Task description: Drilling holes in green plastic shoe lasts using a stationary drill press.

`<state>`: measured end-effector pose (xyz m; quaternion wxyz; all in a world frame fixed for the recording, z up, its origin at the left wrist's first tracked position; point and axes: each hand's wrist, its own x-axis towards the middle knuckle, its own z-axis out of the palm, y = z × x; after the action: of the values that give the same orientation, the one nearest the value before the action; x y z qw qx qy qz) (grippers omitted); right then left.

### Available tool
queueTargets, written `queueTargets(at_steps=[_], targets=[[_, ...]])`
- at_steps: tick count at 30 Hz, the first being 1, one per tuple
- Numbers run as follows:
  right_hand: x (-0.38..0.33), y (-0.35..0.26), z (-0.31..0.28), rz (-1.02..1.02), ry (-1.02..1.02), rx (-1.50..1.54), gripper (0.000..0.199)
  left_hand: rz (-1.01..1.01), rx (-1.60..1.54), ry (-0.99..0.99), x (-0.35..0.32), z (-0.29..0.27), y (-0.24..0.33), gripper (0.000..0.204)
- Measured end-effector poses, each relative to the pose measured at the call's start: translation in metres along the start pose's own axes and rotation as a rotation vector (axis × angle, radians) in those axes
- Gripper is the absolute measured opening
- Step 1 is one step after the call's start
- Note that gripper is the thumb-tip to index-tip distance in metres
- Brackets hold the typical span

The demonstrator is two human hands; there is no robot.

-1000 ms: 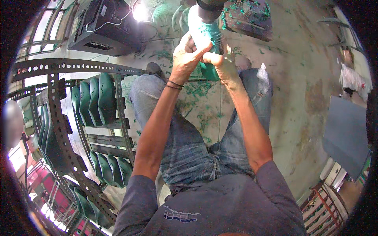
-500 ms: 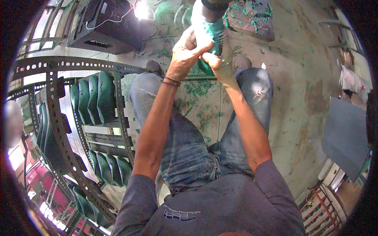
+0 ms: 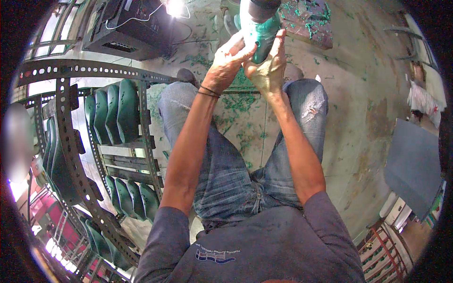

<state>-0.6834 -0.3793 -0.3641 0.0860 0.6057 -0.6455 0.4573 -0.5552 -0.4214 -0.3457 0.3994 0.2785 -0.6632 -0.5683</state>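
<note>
Between my knees at the top of the view, I hold a smooth green piece that looks like a shoe last [image 3: 265, 34]. My left hand [image 3: 228, 62] grips its left side, thumb across the lower part. On the right, my right hand [image 3: 269, 67] wraps its lower end, with fingers reaching up along the side. The upper end meets a dark, round machine part [image 3: 265, 9]; whether they touch, I cannot tell. Glare washes out part of the green surface. Several similar green lasts [image 3: 126, 111] stand on the rack to my left.
A perforated metal rack [image 3: 63, 118] rises close to my left arm. A black box-like machine [image 3: 127, 33] and bright lamp [image 3: 174, 7] are at the far left. Green shavings cover a block [image 3: 309, 23] and the floor. A grey panel [image 3: 413, 165] leans at right.
The last has turned in my hands, so its ridged-looking side is less visible. My right hand has shifted, its fingers now up along the right side. The view has moved slightly.
</note>
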Motion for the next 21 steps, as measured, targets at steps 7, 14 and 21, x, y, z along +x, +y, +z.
queueTargets(at_steps=[7,14,21], targets=[[-0.027,0.045,0.010,0.150,-0.302,0.414,0.096,-0.215,-0.313,0.078,0.000,0.015,0.011,0.046],[-0.036,0.047,0.010,0.310,-0.502,0.171,0.096,-0.305,-0.235,0.081,-0.001,0.015,0.007,0.042],[0.001,-0.006,-0.026,0.506,-0.510,0.264,0.081,-0.268,-0.194,0.211,-0.006,0.006,-0.007,0.038]])
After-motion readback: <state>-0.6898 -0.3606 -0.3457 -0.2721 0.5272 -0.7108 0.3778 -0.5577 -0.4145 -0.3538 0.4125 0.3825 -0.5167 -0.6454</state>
